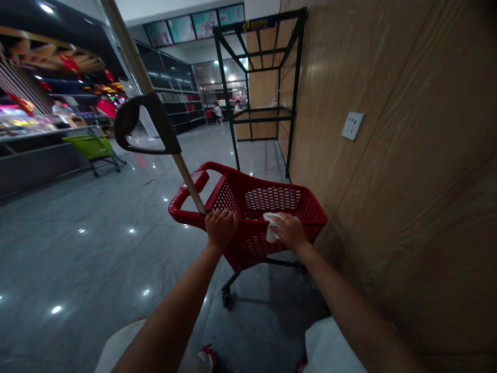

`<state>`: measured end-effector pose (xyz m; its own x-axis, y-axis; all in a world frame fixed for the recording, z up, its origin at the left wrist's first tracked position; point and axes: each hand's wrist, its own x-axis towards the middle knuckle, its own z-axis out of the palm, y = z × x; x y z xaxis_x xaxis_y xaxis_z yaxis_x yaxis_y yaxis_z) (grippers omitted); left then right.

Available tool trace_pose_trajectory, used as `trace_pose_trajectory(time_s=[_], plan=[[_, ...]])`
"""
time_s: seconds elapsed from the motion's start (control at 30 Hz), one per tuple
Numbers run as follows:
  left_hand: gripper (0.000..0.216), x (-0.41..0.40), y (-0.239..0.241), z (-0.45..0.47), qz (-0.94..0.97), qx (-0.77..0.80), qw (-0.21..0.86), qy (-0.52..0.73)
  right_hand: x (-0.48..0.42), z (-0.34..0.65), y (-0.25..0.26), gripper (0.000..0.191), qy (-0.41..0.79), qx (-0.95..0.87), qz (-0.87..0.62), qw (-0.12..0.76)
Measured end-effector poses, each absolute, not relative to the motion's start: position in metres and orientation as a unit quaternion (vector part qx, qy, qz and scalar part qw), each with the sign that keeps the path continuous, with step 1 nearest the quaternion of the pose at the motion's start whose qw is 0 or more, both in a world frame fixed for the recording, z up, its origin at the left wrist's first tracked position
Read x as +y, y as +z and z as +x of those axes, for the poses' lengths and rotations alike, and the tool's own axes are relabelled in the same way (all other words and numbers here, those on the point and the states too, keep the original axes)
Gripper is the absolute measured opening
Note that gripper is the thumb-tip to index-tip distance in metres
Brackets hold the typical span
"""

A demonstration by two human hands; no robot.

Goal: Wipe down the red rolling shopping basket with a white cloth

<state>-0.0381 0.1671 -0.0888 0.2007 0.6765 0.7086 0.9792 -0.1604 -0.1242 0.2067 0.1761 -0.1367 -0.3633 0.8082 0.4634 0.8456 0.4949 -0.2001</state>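
Note:
A red plastic shopping basket on wheels (pixel 272 199) stands on the floor just in front of me, next to a wooden wall. My left hand (pixel 220 227) is closed over the near rim of the basket, at the base of its pull handle (pixel 145 124). My right hand (pixel 289 230) presses a white cloth (pixel 272 224) against the same rim, further right, with its fingers curled over the cloth. The handle's metal pole rises up and to the left, ending in a black grip loop.
A wood-panelled wall with a white socket (pixel 352 126) runs along the right. A dark green metal shelving frame (pixel 264 83) stands behind the basket. A green cart (pixel 93 147) sits at the left by counters. People are far back in the shop. Glossy grey floor spreads left.

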Motion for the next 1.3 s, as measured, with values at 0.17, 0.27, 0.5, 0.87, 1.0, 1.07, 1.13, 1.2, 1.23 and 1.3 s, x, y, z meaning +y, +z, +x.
trace_pose_trajectory(time_s=[0.17, 0.27, 0.5, 0.87, 1.0, 1.07, 1.13, 1.2, 1.23, 1.3], plan=[[0.03, 0.17, -0.089, -0.039, -0.711, -0.577, 0.292, -0.276, 0.173, 0.233, -0.141, 0.034, -0.053, -0.801, -0.541, 0.251], [0.031, 0.17, -0.09, -0.038, -0.711, -0.575, 0.296, -0.277, 0.171, 0.197, -0.133, 0.032, -0.032, -0.811, -0.511, 0.282], [0.032, 0.167, -0.09, -0.039, -0.715, -0.575, 0.304, -0.256, 0.172, 0.094, -0.117, 0.033, -0.011, -0.815, -0.464, 0.347], [0.03, 0.17, -0.09, -0.046, -0.716, -0.562, 0.324, -0.258, 0.178, 0.166, -0.139, 0.03, -0.028, -0.813, -0.492, 0.311], [0.031, 0.171, -0.09, -0.045, -0.712, -0.563, 0.323, -0.269, 0.179, 0.2, -0.153, 0.03, -0.055, -0.798, -0.516, 0.307], [0.031, 0.172, -0.09, -0.045, -0.709, -0.564, 0.325, -0.271, 0.178, 0.207, -0.157, 0.03, -0.067, -0.794, -0.521, 0.307], [0.031, 0.171, -0.09, -0.043, -0.707, -0.563, 0.331, -0.271, 0.177, 0.21, -0.161, 0.03, -0.08, -0.791, -0.523, 0.309], [0.031, 0.169, -0.09, -0.042, -0.705, -0.562, 0.336, -0.272, 0.176, 0.211, -0.163, 0.03, -0.091, -0.789, -0.52, 0.315], [0.031, 0.168, -0.09, -0.041, -0.705, -0.561, 0.338, -0.273, 0.176, 0.211, -0.165, 0.03, -0.095, -0.788, -0.518, 0.318], [0.031, 0.166, -0.089, -0.039, -0.705, -0.56, 0.337, -0.274, 0.174, 0.213, -0.167, 0.03, -0.097, -0.791, -0.512, 0.32]])
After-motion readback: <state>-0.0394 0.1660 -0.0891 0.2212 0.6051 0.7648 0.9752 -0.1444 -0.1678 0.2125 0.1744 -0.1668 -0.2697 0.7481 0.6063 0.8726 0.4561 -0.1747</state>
